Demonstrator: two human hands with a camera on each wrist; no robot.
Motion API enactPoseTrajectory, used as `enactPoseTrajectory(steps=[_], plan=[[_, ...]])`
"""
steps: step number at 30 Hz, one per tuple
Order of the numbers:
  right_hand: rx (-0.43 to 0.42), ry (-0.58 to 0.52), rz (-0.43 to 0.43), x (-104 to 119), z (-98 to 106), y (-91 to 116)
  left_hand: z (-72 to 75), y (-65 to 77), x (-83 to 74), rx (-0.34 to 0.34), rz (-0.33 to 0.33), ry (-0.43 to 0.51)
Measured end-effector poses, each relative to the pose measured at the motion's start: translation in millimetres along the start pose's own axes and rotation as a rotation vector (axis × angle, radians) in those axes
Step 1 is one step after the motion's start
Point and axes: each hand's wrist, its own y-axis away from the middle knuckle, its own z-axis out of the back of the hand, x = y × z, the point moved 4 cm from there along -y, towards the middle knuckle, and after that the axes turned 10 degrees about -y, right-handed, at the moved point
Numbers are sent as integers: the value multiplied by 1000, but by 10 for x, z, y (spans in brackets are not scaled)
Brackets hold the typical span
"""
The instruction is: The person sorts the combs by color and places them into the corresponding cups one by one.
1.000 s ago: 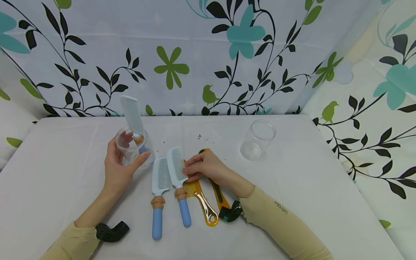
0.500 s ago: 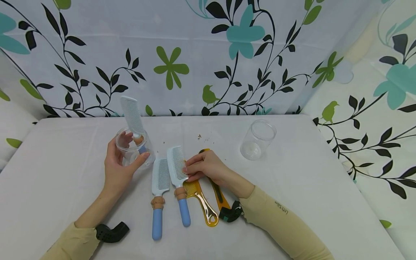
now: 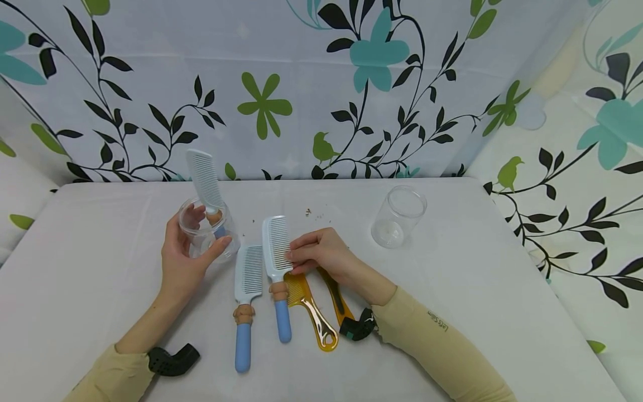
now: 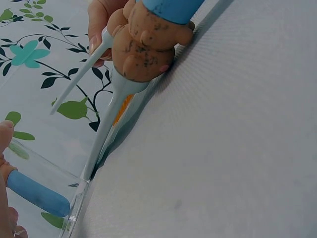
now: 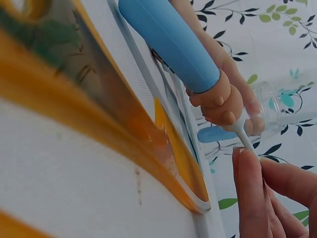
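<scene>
- While gripping a clear cup point(image 3: 203, 241) in the left hand point(image 3: 183, 265), holding a first blue comb point(image 3: 205, 178) tilted inside, handle down.
- Just right, leaving a second blue comb point(image 3: 243, 310) on the table point(image 3: 100, 268).
- Pinching a third blue comb point(image 3: 278, 282) by its head with the right hand point(image 3: 325, 255): apparently picking up; next, probably lift, turn handle-down, bring cupward.
- Leaving two amber combs point(image 3: 312, 306) and, farther right, another cup point(image 3: 397, 220) aside.

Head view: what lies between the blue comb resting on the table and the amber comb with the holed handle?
In the head view, another blue comb, pinched by the right hand, is between them.
</scene>
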Motion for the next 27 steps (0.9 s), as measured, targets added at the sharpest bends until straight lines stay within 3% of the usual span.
enactPoseTrajectory(steps=[17, 27], plan=[[11, -4, 100, 143, -9, 46, 3, -2, -21, -2, -13, 3], [-6, -10, 116, 156, -9, 51, 1, 0, -18, -3, -3, 12]])
